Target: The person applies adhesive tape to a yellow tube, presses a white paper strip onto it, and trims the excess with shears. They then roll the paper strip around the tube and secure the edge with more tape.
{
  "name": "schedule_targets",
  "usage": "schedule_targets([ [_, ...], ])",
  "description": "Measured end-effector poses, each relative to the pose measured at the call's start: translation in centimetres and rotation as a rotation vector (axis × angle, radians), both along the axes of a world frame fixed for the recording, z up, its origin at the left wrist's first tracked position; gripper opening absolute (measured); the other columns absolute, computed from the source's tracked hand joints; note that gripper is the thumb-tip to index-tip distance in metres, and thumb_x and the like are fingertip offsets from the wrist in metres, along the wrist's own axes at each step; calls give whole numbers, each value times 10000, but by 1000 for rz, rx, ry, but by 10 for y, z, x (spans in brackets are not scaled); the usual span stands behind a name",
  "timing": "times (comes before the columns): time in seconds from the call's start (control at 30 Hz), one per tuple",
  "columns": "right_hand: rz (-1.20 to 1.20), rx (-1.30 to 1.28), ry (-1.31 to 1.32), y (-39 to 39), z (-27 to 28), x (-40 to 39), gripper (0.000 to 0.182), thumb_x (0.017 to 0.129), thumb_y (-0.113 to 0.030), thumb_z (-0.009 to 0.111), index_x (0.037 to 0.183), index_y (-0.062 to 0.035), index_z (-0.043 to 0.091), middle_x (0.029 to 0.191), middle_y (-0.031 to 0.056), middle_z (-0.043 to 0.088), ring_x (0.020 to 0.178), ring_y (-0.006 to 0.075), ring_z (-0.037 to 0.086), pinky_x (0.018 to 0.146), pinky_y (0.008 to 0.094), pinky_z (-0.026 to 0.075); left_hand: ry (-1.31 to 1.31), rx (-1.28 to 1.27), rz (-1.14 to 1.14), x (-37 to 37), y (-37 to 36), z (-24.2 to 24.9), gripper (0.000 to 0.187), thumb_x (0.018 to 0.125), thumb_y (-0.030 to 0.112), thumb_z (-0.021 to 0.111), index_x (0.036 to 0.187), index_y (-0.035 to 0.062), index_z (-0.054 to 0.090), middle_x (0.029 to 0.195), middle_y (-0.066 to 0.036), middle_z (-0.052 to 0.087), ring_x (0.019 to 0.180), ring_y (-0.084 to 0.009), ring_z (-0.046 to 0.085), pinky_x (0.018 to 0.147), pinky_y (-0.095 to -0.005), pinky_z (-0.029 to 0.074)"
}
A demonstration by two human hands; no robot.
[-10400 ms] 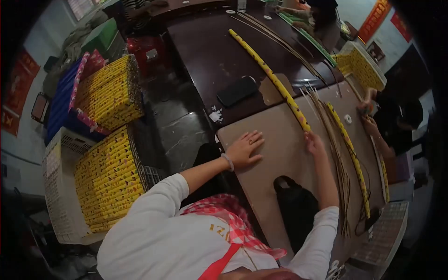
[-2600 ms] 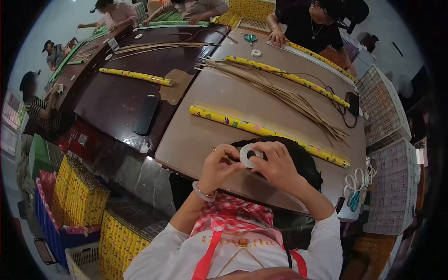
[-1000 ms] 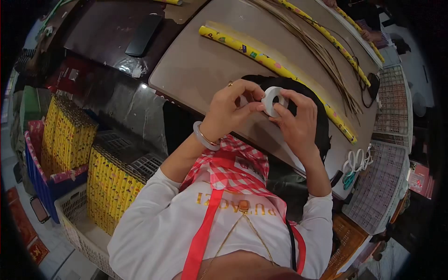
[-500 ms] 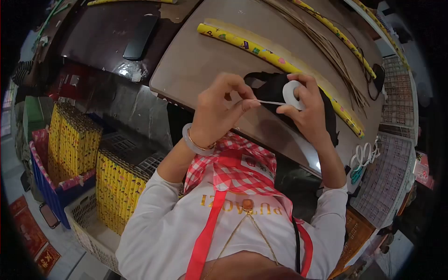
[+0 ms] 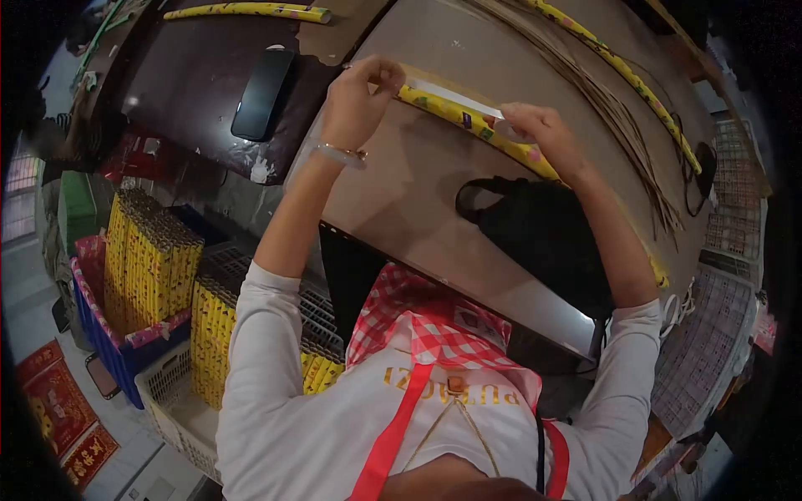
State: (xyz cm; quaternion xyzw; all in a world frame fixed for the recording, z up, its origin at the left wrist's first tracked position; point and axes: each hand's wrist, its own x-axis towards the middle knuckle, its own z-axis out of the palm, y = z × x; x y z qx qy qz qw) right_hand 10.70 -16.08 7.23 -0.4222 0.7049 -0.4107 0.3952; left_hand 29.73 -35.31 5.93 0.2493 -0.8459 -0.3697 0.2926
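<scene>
A strip of white tape (image 5: pixel 451 96) stretches between my two hands, along the upper edge of a long yellow printed tube (image 5: pixel 464 117). My left hand (image 5: pixel 365 96) pinches the strip's free end near the tube's left tip. In my right hand (image 5: pixel 543 135) is the tape roll (image 5: pixel 508 130), mostly covered by the fingers, held over the middle of the tube. Below the tube, a black cloth bag (image 5: pixel 539 234) with a strap lies on the table under my right forearm.
A phone (image 5: pixel 263 96) lies on the dark table at left, below another yellow tube (image 5: pixel 251 11). Thin brown strips (image 5: pixel 585 92) and a further yellow tube (image 5: pixel 618 67) lie beyond. Bundled yellow tubes (image 5: pixel 150 259) fill a blue bin (image 5: pixel 125 363) and a white basket (image 5: pixel 180 409).
Both hands have moved forward from near my body to the yellow tube. They have spread apart, with a longer, wider-looking strip of tape between them. The black bag shows more fully.
</scene>
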Motion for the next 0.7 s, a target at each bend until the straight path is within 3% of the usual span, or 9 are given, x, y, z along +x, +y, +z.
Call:
schedule_targets([
  [0.1,-135,6,151,-26,-23,-6,469,839,-429,541,715,23,566,685,31,548,659,118,472,591,270,380,-102,-64,17,-23,-36,-17,166,804,150,640,906,21,619,767,-43,624,731,-122,593,662,-262,479],
  [0.17,-200,-59,106,-33,-40,-9,499,820,-462,546,745,28,606,685,74,588,654,152,518,602,307,406,-153,13,-5,-36,-50,-27,167,809,150,638,915,22,627,793,-48,637,719,-130,606,652,-259,495],
  [0.23,-240,123,157,-36,-47,-13,493,817,-452,546,776,33,626,727,139,616,648,209,550,624,323,422,-182,11,-14,-46,-56,-31,163,811,147,636,919,24,633,803,-53,641,717,-132,611,648,-261,500],
  [0.33,-253,166,305,-42,-44,-9,477,811,-448,553,760,20,628,726,163,603,630,269,552,635,335,436,-254,27,-25,-47,-60,-34,156,810,133,638,924,27,644,812,-58,650,723,-132,617,643,-260,505],
  [0.47,-328,49,301,-42,-43,6,445,801,-428,574,728,9,615,726,146,597,624,286,563,622,342,439,-287,-31,18,-43,-58,-36,142,789,98,656,911,26,654,793,-54,658,730,-120,619,635,-250,508],
  [0.5,-324,10,386,-42,-44,9,425,796,-416,585,738,4,618,732,132,600,623,275,571,615,343,441,-233,35,33,-42,-59,-38,144,721,158,690,831,71,660,750,-74,661,696,-192,644,644,-285,498],
  [0.53,-318,-29,472,-42,-45,10,405,792,-403,595,748,-1,621,739,118,603,622,265,580,607,344,443,-247,34,34,-40,-60,-38,144,721,158,690,831,71,660,750,-74,661,696,-192,644,644,-285,498],
  [0.6,-296,23,431,-41,-42,9,393,791,-391,601,761,0,622,753,113,608,615,259,579,600,344,445,-241,142,71,-38,-56,-33,202,746,98,706,917,23,628,783,-68,664,746,-121,635,636,-246,515],
  [0.7,-271,56,429,-42,-37,11,383,789,-380,607,774,2,629,763,114,614,605,258,577,588,346,445,-211,156,35,-34,-61,-36,270,718,113,738,923,18,590,784,-79,665,743,-130,644,627,-243,523],
])
